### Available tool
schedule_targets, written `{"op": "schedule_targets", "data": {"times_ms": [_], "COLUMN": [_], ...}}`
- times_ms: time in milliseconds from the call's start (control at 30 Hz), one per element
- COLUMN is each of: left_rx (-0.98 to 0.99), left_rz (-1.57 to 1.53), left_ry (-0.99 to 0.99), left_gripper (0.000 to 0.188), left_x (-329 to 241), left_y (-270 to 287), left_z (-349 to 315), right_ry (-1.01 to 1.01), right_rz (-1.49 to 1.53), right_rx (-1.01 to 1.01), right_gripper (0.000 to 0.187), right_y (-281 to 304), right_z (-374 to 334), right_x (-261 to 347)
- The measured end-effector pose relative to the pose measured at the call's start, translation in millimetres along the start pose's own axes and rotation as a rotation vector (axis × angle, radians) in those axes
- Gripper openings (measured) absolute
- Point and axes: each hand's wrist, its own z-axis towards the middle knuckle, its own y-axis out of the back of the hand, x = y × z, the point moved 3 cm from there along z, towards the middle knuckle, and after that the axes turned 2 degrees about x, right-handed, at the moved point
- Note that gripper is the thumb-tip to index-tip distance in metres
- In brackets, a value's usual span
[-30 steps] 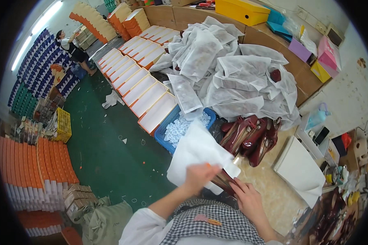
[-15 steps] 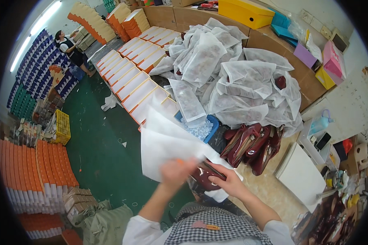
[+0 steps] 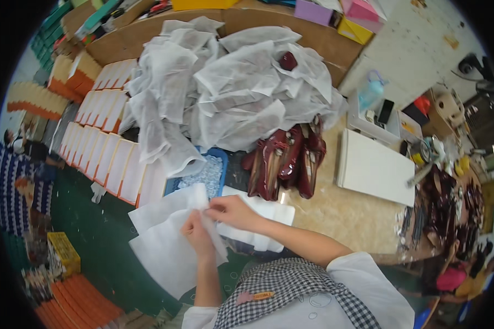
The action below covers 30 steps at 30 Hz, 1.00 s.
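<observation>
A thin white cloth-like bag [image 3: 164, 249] hangs from my hands in front of me, over the table's near edge. My left hand [image 3: 198, 234] closes its fingers on the upper part of the bag. Beside it, my right hand [image 3: 235, 213] pinches the bag's edge, its forearm slanting across from the right. No shoe shows in either hand; whether one is inside the bag I cannot tell. More flat white sheets or bags [image 3: 263, 216] lie under my right forearm. Just beyond are a blue basket [image 3: 223, 174] of small clear packets and several glossy dark red shoes [image 3: 280, 162].
Filled white bags [image 3: 236, 82] are heaped at the back. Rows of open white-and-orange boxes [image 3: 112, 159] stand left of them. On the right, a white board [image 3: 376, 169] lies near a white tray [image 3: 376, 123] with a phone. More dark red shoes [image 3: 442, 203] crowd the far right.
The view has swung to the right. The dark red shoe that was in my right hand is out of sight, and that hand now pinches the white bag next to my left.
</observation>
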Motion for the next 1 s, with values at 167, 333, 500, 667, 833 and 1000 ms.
{"op": "schedule_targets", "data": {"times_ms": [167,333,500,667,833,1000], "left_rx": [-0.086,0.286,0.355,0.238,0.351,0.437], "left_rz": [-0.046,0.324,0.167,0.162,0.483,0.606], "left_ry": [0.258,0.134,0.409,0.232,0.008,-0.144], "left_gripper": [0.031,0.026,0.035,0.035,0.016,0.014], "left_x": [6.5,19.5,22.3,39.0,5.7,4.1], "left_y": [-31.1,-53.3,-101.4,-62.9,-63.8,-77.5], "left_z": [-3.0,-19.1,-52.1,-38.3,-44.6,-58.9], "right_ry": [-0.028,-0.117,-0.194,-0.211,-0.278,-0.423], "right_rz": [-0.407,-0.553,0.173,-0.255,-0.971,-0.095], "right_rx": [-0.454,-0.732,-0.395,-0.409,-0.896,-0.676], "right_gripper": [0.017,0.029,0.026,0.020,0.039,0.060], "right_y": [95.1,131.6,70.3,97.7,162.5,198.6], "right_z": [-96.0,-125.7,-109.6,-144.0,-154.6,-171.0], "right_x": [-52.9,-66.6,-39.0,-62.7,-109.0,-168.1]}}
